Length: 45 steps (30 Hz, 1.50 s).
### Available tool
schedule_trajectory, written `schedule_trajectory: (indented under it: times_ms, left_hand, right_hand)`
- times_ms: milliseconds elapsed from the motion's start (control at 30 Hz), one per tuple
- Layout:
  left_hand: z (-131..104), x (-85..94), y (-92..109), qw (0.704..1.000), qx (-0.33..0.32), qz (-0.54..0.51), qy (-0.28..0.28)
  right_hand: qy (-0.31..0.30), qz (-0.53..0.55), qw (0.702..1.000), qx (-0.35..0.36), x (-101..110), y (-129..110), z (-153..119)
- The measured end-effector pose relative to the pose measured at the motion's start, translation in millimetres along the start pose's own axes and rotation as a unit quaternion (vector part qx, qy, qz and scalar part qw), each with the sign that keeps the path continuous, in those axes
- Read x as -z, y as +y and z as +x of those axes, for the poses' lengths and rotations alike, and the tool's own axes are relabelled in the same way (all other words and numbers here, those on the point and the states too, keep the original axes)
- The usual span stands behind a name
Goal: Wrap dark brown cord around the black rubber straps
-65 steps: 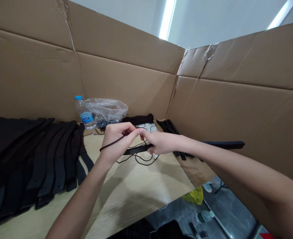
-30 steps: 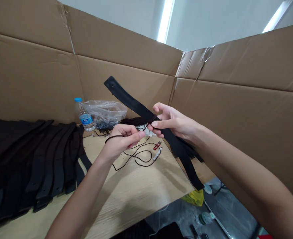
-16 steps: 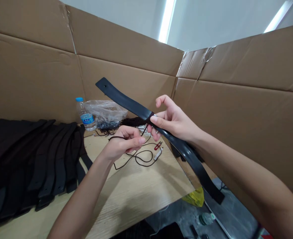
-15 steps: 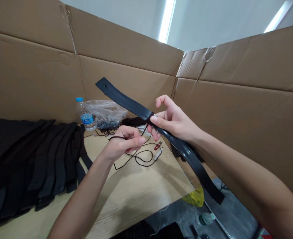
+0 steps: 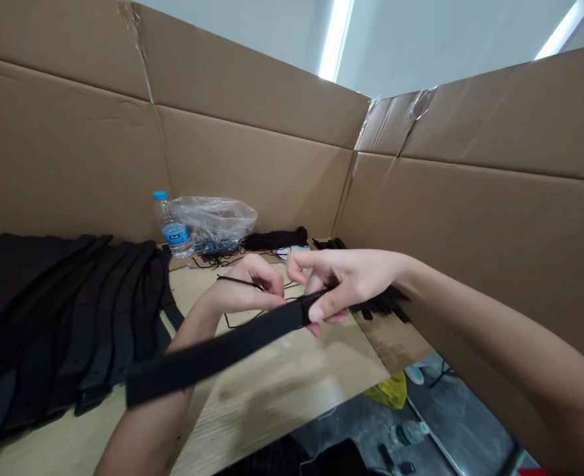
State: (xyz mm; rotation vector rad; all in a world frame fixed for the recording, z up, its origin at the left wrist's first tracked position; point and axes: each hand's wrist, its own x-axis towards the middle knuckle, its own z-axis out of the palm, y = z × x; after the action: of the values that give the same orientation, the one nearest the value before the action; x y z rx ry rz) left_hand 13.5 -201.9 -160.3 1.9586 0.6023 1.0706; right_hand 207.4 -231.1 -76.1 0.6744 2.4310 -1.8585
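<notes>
A curved black strip [image 5: 222, 350], slightly blurred, slants down to the left across my left forearm. My right hand [image 5: 346, 287] pinches it between thumb and fingers at a dark cord wrapping [image 5: 308, 309]. Close beside that wrapping, my left hand [image 5: 252, 284] is closed with bent fingers on a thin dark cord [image 5: 240, 282], which runs over the back of the hand. Its fingertips are partly hidden. Loose cord also trails on the table behind the hands. The strip's other end is hidden behind my right hand.
Many similar black strips [image 5: 108, 317] lie stacked on the table [image 5: 272, 396] at left. Behind stand a water bottle [image 5: 176, 228], a clear plastic bag [image 5: 217, 218] and a dark cord bundle [image 5: 277, 239]. Cardboard walls [image 5: 252, 145] enclose the table. A yellow bag [image 5: 391, 390] hangs below its edge.
My right hand has turned the strip over, swinging its upper-left end down toward me. The wrapped part has moved lower. My left hand stays near the same place with the cord.
</notes>
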Motion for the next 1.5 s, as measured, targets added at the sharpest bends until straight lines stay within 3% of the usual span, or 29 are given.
schedule_trajectory:
  times_ms: [100, 133, 300, 400, 600, 733, 867, 967, 1067, 1300, 1500]
  left_hand:
    - [3.3, -5.4, 0.1, 0.991, 0.016, -0.011, -0.129]
    - [4.9, -6.5, -0.4, 0.99, 0.019, -0.001, -0.139]
    - [9.9, -9.9, -1.2, 0.992, 0.026, 0.041, -0.118]
    - [10.8, -14.5, -0.1, 0.994, 0.029, 0.032, -0.097]
    - [13.1, -24.4, -3.2, 0.997, 0.052, 0.046, -0.019]
    - [14.1, -27.1, -5.7, 0.995, 0.069, 0.065, 0.032]
    - [14.7, -29.8, -3.2, 0.989, 0.088, 0.029, 0.111]
    - [15.0, -31.9, 0.5, 0.982, 0.102, -0.008, 0.162]
    - [14.9, -32.8, 2.1, 0.977, 0.1, -0.045, 0.185]
    - [14.7, -30.5, -1.5, 0.969, 0.101, -0.141, 0.173]
    - [13.9, -26.1, -3.8, 0.964, 0.1, -0.199, 0.144]
  right_hand:
    - [-0.031, -0.078, 0.989, -0.118, 1.5, -5.4, 3.0]
    - [-0.024, -0.103, 0.983, -0.15, 2.0, -6.3, 4.5]
    - [0.009, -0.193, 0.951, -0.24, 6.0, -2.6, 11.8]
    - [-0.005, -0.231, 0.938, -0.259, 8.0, 1.6, 15.4]
    - [0.032, -0.268, 0.919, -0.286, 15.1, 13.5, 25.1]
    - [0.055, -0.325, 0.903, -0.275, 24.2, 22.0, 28.5]
    - [0.211, -0.326, 0.886, -0.252, 27.8, 26.6, 24.4]
    - [0.324, -0.336, 0.863, -0.195, 28.2, 28.4, 18.9]
    - [0.389, -0.307, 0.86, -0.121, 29.2, 30.8, 15.0]
    - [0.375, -0.071, 0.924, 0.03, 27.7, 37.4, 12.6]
    - [0.346, 0.052, 0.936, 0.045, 17.7, 32.3, 9.6]
